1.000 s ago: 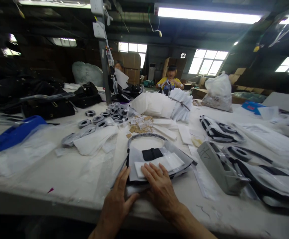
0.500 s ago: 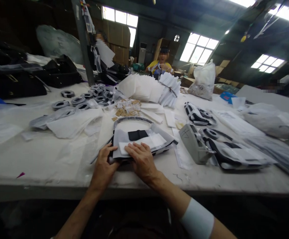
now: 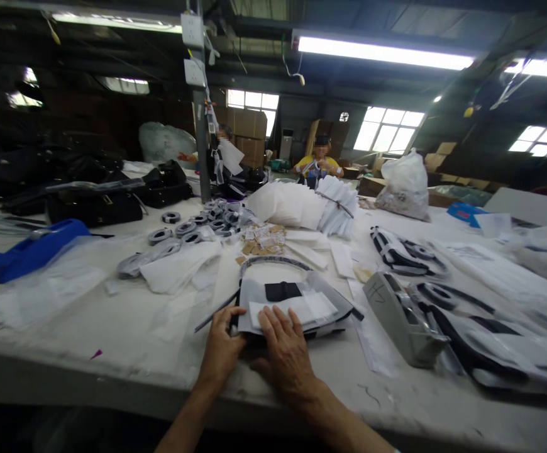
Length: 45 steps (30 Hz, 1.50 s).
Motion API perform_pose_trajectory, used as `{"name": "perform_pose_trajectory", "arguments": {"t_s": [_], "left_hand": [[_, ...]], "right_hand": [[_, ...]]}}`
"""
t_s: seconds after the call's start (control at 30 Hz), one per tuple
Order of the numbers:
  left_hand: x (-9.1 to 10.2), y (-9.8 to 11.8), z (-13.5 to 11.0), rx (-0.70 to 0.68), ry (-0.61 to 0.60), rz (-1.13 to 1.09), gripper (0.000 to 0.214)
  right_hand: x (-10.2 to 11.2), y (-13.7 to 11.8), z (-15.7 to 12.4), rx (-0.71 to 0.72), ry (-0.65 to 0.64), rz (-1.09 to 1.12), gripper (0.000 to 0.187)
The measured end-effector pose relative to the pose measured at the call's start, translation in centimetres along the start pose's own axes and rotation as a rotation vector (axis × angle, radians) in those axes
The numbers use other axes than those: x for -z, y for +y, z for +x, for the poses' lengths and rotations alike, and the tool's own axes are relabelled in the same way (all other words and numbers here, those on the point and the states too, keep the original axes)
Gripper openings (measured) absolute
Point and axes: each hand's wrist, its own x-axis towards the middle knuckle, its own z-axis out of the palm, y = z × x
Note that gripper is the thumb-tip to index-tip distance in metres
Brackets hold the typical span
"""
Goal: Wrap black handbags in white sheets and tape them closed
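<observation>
A black handbag (image 3: 280, 290) lies on the table before me, partly covered with pale wrapping sheet, its wrapped handle (image 3: 273, 259) arching at the back. A folded white sheet (image 3: 318, 307) rests across its front. My left hand (image 3: 224, 343) is closed around the bag's near left corner, with the fingers on top and the thumb by the edge. Stretched fingers of my right hand (image 3: 285, 343) lie flat on the white sheet, pressing near the bag's front edge; its thumb is partly hidden below. To the right stands a grey tape dispenser (image 3: 398, 321).
Right of the dispenser lies another wrapped bag (image 3: 504, 346). Wrapped rings (image 3: 191, 229), tan tags (image 3: 261, 239) and white sheet stacks (image 3: 285, 204) cover the middle. A blue dispenser (image 3: 35, 251) sits at left. A post (image 3: 202, 141) rises behind; a person in yellow (image 3: 319, 163) works across the table.
The camera has turned up and left, so the scene sits lower and further right. Both hands stay at nearly the same spots on the bag; the right fingers are somewhat closer together.
</observation>
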Motion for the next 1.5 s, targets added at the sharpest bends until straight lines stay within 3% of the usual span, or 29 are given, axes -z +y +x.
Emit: {"name": "perform_pose_trajectory", "arguments": {"t_s": [0.2,0.43,0.53,0.63,0.73,0.9,1.0,1.07,1.17,1.23,1.3,1.37,1.43,1.5], "left_hand": [[0.1,1.4,0.9,-0.041,-0.009,0.144,0.039],[0.4,3.5,0.5,-0.16,-0.058,0.28,0.044],[0.7,5.4,-1.2,-0.348,-0.075,0.551,0.061],[0.6,6.9,-2.1,-0.691,-0.062,0.959,0.081],[-0.2,6.8,-1.2,-0.954,-0.073,1.109,0.077],[-0.8,4.8,1.0,-1.027,-0.004,1.126,0.071],[-0.4,4.1,1.4,-1.034,-0.009,1.075,0.069],[0.2,3.8,1.5,-1.06,-0.012,1.027,0.063],[1.1,3.3,1.6,-1.089,0.022,0.972,0.055],[1.5,3.1,1.7,-1.089,0.044,0.951,0.053],[1.8,2.9,1.7,-1.099,0.049,0.939,0.051],[1.8,2.8,1.5,-1.119,0.051,0.929,0.048],[1.7,2.7,1.3,-1.122,0.056,0.924,0.045],[1.6,2.5,1.1,-1.105,0.061,0.923,0.044]], "right_hand": [[-1.2,0.0,0.9,0.007,0.164,-0.082,0.061],[0.7,1.2,2.5,0.094,0.203,-0.136,0.038],[1.7,1.5,3.1,0.12,0.166,-0.11,0.034],[1.8,1.4,3.7,0.126,0.133,-0.124,0.033],[1.3,1.3,4.2,0.12,0.134,-0.162,0.031],[0.8,0.9,5.2,0.115,0.124,-0.208,0.028],[1.9,0.6,5.2,0.097,0.087,-0.181,0.02],[3.4,1.2,4.8,0.094,0.035,-0.115,0.033],[6.4,4.4,3.6,0.121,-0.057,-0.126,0.097],[8.1,7.5,2.7,0.137,-0.119,-0.216,0.119],[9.0,10.5,1.9,0.138,-0.182,-0.268,0.11],[9.0,12.6,1.0,0.113,-0.226,-0.276,0.082],[8.0,13.4,0.1,0.059,-0.231,-0.276,0.055],[6.6,13.3,-0.8,-0.017,-0.191,-0.29,0.042]]}}
